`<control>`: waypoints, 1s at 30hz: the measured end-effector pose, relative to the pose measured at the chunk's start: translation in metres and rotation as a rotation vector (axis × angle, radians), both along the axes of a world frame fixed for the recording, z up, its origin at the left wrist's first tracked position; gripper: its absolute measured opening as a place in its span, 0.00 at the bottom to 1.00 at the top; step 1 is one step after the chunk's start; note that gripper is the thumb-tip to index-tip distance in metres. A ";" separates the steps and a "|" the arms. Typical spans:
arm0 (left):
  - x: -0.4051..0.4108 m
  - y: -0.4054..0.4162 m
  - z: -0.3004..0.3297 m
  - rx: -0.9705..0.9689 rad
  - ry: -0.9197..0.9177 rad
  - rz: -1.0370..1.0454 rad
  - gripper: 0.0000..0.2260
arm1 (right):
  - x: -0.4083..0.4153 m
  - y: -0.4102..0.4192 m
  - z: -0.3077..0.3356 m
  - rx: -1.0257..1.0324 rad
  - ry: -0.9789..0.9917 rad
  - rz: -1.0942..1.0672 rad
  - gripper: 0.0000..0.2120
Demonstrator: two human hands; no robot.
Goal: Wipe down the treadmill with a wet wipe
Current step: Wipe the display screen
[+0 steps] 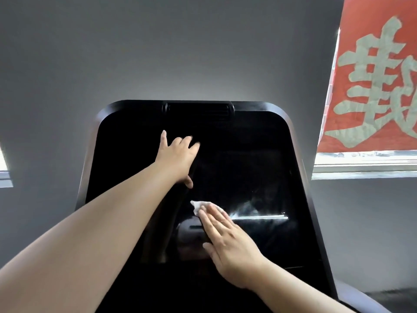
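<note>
Both of your hands lie flat on the treadmill console (144,159): your right hand (228,240) presses the wet wipe (200,205) under straight fingers, nearer you, with unwiped screen lying left and far; your left hand (178,157) braces higher up, fingers spread.

Open glossy black across the right and lower-left of the treadmill console (259,136). Blocked mid-panel by the left hand (178,159) (fingers spread flat), lower down by the right hand (228,242) pressing the wet wipe (199,206).
</note>
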State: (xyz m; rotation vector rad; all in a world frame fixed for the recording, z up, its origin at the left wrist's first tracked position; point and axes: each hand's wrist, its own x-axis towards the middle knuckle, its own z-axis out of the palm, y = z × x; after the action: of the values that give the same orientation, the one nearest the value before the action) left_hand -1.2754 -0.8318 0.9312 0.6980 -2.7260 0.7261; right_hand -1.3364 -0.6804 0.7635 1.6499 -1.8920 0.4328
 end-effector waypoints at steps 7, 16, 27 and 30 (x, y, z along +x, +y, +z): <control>0.023 0.030 -0.062 0.251 0.275 -0.755 0.23 | -0.029 0.057 0.014 0.112 -0.096 0.176 0.27; -0.002 0.062 -0.135 0.182 0.282 -0.979 0.20 | -0.065 0.088 0.016 -0.081 -0.028 0.212 0.11; -0.041 0.091 -0.136 -0.343 0.166 -0.946 0.14 | -0.121 0.131 -0.010 -0.494 -0.103 -0.291 0.21; -0.057 0.088 -0.129 -0.468 0.182 -0.970 0.10 | -0.124 0.131 -0.019 -0.431 -0.199 -0.267 0.23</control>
State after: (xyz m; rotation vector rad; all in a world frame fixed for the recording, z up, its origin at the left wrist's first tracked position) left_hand -1.3328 -0.7435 0.8022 -0.5969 -2.1787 0.8934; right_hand -1.4608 -0.5495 0.7442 1.0915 -1.9544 0.8482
